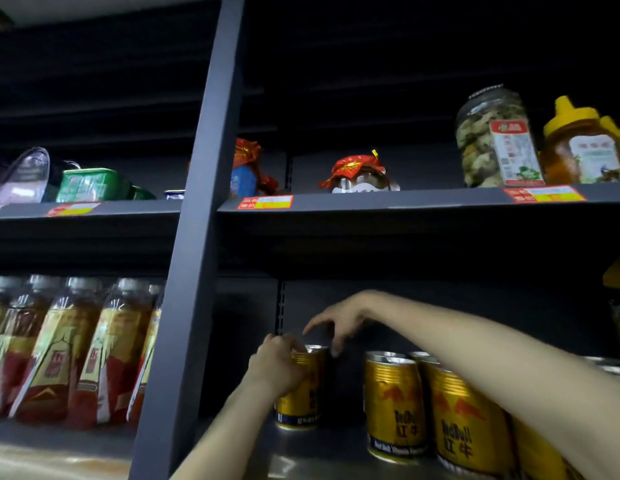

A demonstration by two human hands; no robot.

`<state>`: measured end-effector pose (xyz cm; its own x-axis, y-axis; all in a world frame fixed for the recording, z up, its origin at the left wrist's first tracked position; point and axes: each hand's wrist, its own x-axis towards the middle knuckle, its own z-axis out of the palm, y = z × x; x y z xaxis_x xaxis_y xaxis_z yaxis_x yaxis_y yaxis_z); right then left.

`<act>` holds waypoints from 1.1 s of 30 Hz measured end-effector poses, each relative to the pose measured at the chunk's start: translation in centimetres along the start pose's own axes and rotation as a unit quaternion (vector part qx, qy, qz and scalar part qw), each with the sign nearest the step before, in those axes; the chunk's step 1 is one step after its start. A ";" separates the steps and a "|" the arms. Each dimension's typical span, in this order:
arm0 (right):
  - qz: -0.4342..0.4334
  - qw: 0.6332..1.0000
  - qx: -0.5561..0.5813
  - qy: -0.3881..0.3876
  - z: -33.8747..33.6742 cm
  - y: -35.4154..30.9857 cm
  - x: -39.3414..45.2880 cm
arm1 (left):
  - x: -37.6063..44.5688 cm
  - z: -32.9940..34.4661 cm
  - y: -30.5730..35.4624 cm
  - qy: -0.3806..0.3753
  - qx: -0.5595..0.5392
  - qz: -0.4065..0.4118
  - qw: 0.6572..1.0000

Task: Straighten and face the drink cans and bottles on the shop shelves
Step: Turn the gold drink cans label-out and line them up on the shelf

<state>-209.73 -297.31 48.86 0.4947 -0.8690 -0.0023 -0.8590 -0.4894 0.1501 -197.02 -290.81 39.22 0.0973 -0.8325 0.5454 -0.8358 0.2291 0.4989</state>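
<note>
A person works the lower shelf from below, the left hand curled round the top of a gold can that stands alone near the shelf's left end, well apart from the other cans. The right hand hovers just above and behind it, fingers spread and loosely bent, holding nothing. Behind the gripped can the rim of a second can shows.

The job looks partly done: the group of cans to the right stands upright in a tight cluster, logos mostly to the front, while the lone can shows only part of its label and has yet to be turned and lined up. Left of the upright post, a row of bottles stands close-packed, labels forward; whether they need work cannot be told.

The right forearm crosses over the can cluster, so any sweep could knock them. Overhead, the upper shelf carries jars, a honey bottle and price tags
</note>
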 end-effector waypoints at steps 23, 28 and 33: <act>-0.073 0.938 0.307 0.142 -1.0 0.0 -10.9 | -6.5 -5.1 2.7 0.006 -0.116 0.012 0.993; -0.074 0.915 0.352 0.184 -0.5 -0.1 -16.0 | -8.3 -5.6 2.5 -0.006 -0.110 0.052 0.993; -0.070 0.896 0.402 0.173 0.4 0.1 -20.4 | -8.9 -5.7 2.3 -0.018 -0.117 0.057 0.991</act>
<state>-220.01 -279.66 48.49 0.4964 -0.7892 0.3617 -0.5337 -0.6060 -0.5898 -196.71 -280.06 39.33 -0.0133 -0.8117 0.5839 -0.6911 0.4295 0.5813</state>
